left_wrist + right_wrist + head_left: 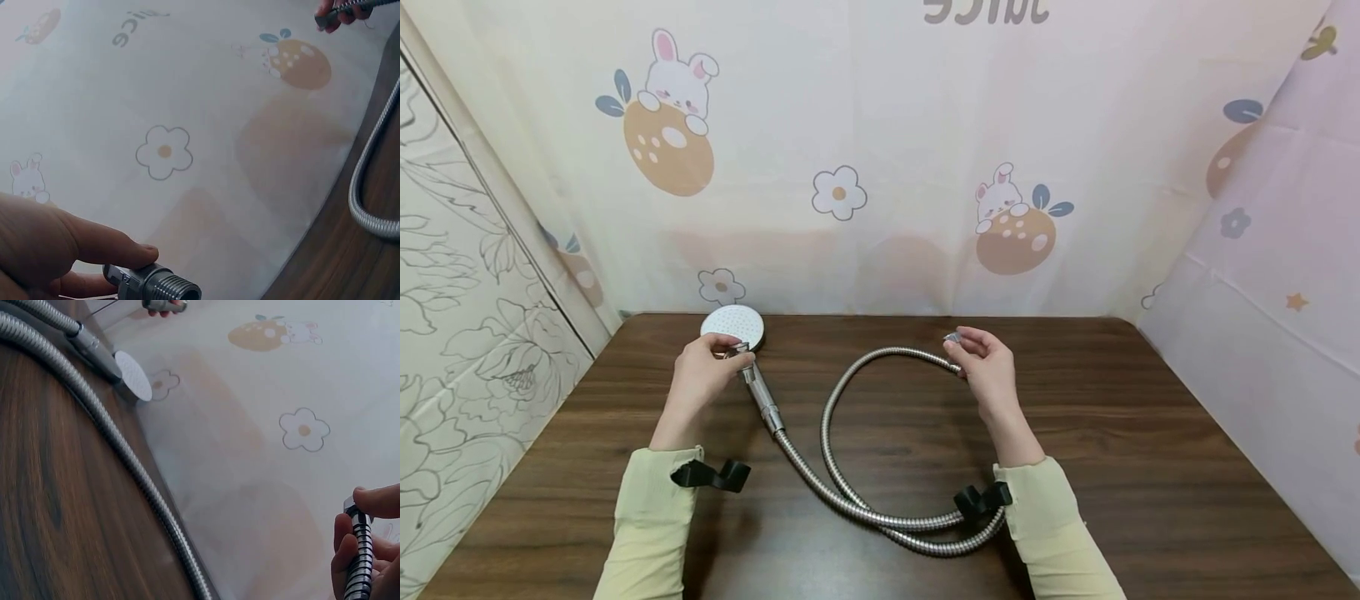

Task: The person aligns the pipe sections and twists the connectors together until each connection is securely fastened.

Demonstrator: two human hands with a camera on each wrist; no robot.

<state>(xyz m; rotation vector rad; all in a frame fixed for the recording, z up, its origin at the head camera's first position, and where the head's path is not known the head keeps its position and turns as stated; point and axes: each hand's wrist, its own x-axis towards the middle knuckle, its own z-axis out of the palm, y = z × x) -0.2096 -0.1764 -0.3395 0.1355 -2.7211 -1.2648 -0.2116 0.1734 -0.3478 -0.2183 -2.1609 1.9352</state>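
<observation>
My left hand (700, 371) pinches a chrome fitting with a threaded end (169, 284) between thumb and fingers. In the head view this fitting overlaps the handle of a shower head (732, 325), which lies on the table with its white, dotted face up. A ribbed metal shower hose (917, 523) runs from the handle and loops round to my right hand (991, 371). That hand grips the hose's free end, its fingers curled round the ribbed part and the thumb at the chrome nut (349, 505). The nut is held up above the table, pointing toward the left.
The dark wooden table (1150, 467) ends at a pale printed curtain (895, 100) behind it. More patterned cloth hangs along the left and right sides. Black straps (711, 475) stick out at both wrists, and the right one covers part of the hose.
</observation>
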